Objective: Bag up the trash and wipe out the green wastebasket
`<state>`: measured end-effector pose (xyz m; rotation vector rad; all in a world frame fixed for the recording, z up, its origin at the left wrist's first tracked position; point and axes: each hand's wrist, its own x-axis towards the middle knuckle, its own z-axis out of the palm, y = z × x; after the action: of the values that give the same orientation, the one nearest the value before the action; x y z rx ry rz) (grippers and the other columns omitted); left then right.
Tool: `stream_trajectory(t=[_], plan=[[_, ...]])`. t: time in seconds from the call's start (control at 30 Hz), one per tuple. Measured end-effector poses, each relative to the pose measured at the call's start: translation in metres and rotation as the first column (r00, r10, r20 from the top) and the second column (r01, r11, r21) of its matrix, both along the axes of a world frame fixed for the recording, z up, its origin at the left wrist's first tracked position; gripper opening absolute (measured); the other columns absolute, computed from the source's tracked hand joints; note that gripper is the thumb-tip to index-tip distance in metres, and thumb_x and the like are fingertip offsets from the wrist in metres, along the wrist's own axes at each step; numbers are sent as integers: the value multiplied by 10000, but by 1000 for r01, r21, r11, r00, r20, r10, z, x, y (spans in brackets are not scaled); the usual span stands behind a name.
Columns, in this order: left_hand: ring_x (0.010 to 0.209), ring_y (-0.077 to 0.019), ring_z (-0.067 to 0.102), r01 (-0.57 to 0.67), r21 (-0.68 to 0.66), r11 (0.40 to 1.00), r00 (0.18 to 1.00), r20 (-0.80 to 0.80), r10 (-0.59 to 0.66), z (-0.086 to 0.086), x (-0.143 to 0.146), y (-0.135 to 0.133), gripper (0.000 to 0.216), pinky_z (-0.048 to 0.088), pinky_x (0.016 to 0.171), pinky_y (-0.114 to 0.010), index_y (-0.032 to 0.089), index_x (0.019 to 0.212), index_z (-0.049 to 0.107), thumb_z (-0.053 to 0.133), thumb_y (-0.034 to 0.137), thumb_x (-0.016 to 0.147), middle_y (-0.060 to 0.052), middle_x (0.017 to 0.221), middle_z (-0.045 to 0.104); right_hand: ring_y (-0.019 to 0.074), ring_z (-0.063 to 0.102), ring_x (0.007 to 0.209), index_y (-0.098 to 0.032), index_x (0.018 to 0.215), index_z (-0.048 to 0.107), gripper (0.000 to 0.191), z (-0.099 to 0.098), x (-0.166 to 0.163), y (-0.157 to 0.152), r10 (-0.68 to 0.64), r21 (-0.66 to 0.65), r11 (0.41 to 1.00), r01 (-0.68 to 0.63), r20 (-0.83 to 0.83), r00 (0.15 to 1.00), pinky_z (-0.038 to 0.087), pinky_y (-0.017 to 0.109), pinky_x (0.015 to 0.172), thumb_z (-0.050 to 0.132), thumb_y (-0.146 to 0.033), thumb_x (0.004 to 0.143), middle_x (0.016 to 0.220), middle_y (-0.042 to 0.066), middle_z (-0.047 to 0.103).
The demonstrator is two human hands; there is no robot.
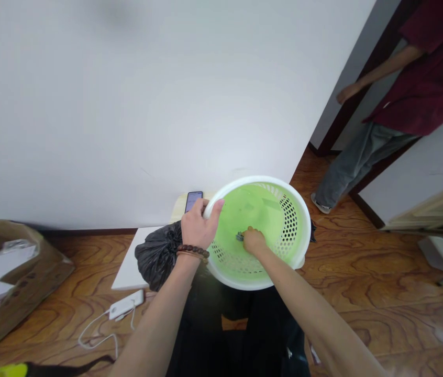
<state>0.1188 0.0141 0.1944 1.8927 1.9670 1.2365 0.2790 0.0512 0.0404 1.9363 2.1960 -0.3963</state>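
A round green plastic basket [280, 209] with a white rim and perforated sides is tilted toward me. My left hand [198, 226], with a bead bracelet on the wrist, is closed around the basket's white rim on its left side. My right hand [253, 241] reaches inside the basket and is closed on a small dark object [239, 236] against the basket's bottom; I cannot make out what that object is.
A tied black plastic bag [157, 255] lies on a white board [127, 267] left of the basket. A phone [193, 200] lies by the wall. A white power bank with cable [125, 305] is on the wooden floor. A cardboard box [13, 272] stands at left. Another person [410, 89] stands in the doorway at right.
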Motion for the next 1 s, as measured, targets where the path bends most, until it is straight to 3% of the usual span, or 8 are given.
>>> stream_trajectory(t=[0.27,0.4,0.6,0.7,0.87,1.0], plan=[[580,-124,499,-6,10,1000,1000,-21,7,-1,-7,18,386,360,576,-238,194,782,574,452,561,791,10,645,579,220,547,987,-179,1080,624,321,-7,-23,25,13,-3,1000,-13,-27,1000,404,308,798,413,-150,840,1120,131,549],[643,-147,528,49,9,999,996,-70,-48,6,-11,34,391,404,617,-264,191,925,576,396,526,834,-12,726,597,226,560,971,-169,1068,629,323,-6,-26,36,35,-3,999,-35,-18,999,405,320,795,394,-149,848,1093,132,567],[922,-176,529,240,37,970,927,-307,-217,25,-2,39,438,460,746,-308,325,1330,351,314,297,894,-50,1107,508,232,558,996,-174,1087,622,342,-6,-27,38,50,-19,999,-50,24,998,400,324,802,368,-152,859,1129,139,559],[960,-192,507,234,-33,972,885,-406,-227,34,6,38,484,469,716,-306,366,1360,286,333,287,884,-53,1148,469,234,558,1008,-180,1113,608,352,-4,-29,35,64,-32,997,-63,32,997,400,329,807,356,-153,869,1143,141,557],[967,-224,499,177,-121,977,856,-471,-213,53,24,40,452,460,718,-339,335,1311,372,345,434,870,-72,1135,465,250,581,981,-148,1086,621,323,4,-29,25,89,-79,993,-85,43,995,417,340,785,419,-146,834,1102,152,595],[932,-204,515,261,-159,952,797,-522,-306,73,42,47,490,445,735,-333,326,1338,331,394,336,852,-70,1199,433,251,585,980,-148,1052,638,316,12,-27,12,115,-102,989,-110,43,992,423,347,788,428,-135,816,1077,145,620]])
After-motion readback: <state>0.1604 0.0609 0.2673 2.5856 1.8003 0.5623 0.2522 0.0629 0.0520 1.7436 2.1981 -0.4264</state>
